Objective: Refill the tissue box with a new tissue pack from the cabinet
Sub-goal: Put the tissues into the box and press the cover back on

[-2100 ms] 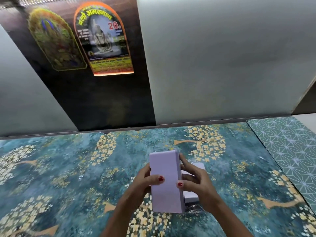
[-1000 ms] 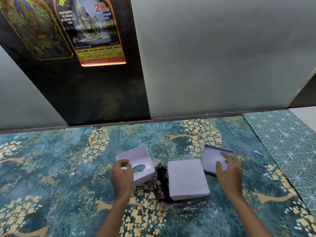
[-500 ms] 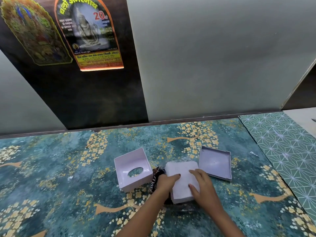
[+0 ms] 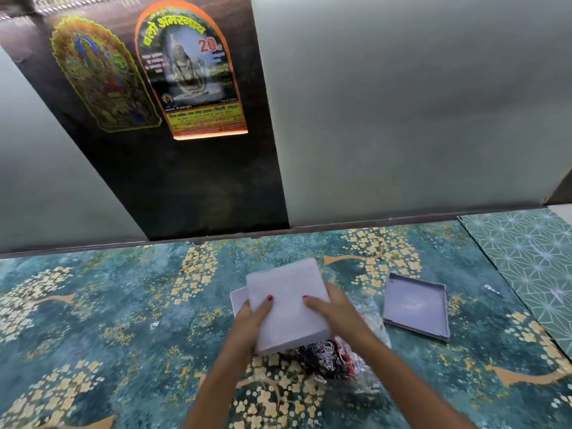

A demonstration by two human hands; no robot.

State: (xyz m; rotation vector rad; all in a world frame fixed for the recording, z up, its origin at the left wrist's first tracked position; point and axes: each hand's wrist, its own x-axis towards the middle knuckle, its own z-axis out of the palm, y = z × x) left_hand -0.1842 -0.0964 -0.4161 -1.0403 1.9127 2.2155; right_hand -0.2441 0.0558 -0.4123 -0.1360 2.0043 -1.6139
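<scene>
Both hands, left hand (image 4: 252, 317) and right hand (image 4: 335, 311), pinch the tissue stack (image 4: 288, 301) above the tissue box (image 4: 239, 300) at 9 | risk: loose sheets fan out, snag box rim | base lid (image 4: 416, 308) at 3, wrapper (image 4: 334, 359) at 6

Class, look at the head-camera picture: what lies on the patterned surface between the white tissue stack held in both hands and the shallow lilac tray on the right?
In the head view, crumpled clear plastic wrapper lies between the tissue stack and the tray.

One head-worn wide-angle view looks forward and down, close over the tabletop (image 4: 93, 320) filling the lower frame
</scene>
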